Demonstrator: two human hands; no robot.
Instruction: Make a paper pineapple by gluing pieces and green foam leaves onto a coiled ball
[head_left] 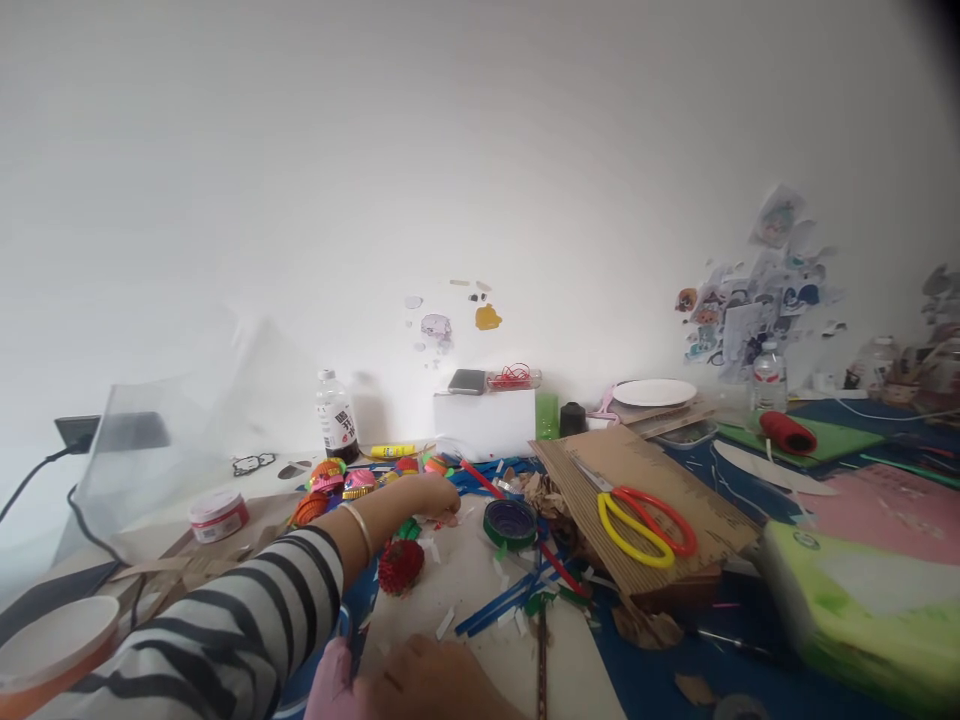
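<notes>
My left hand [431, 495] reaches in from the left, in a striped sleeve and with a bracelet at the wrist. Its fingers point down and close together over the paper scraps; whatever they pinch is too small to make out. A red beaded ball [401, 566] lies just below that hand on the pale board [480, 560]. At the bottom edge my right hand [435, 682] is curled against a pink object [331, 682], apparently gripping it; the frame cuts off most of it. A round dark blue and green lid-like piece [510, 523] sits right of my left hand.
Scissors [651, 528] with yellow and red handles lie on corrugated cardboard [675, 470]. Blue strips [499, 605] litter the board. A bottle [336, 415] and a white box [485, 422] stand by the wall. A green tissue pack [862, 620] sits at right.
</notes>
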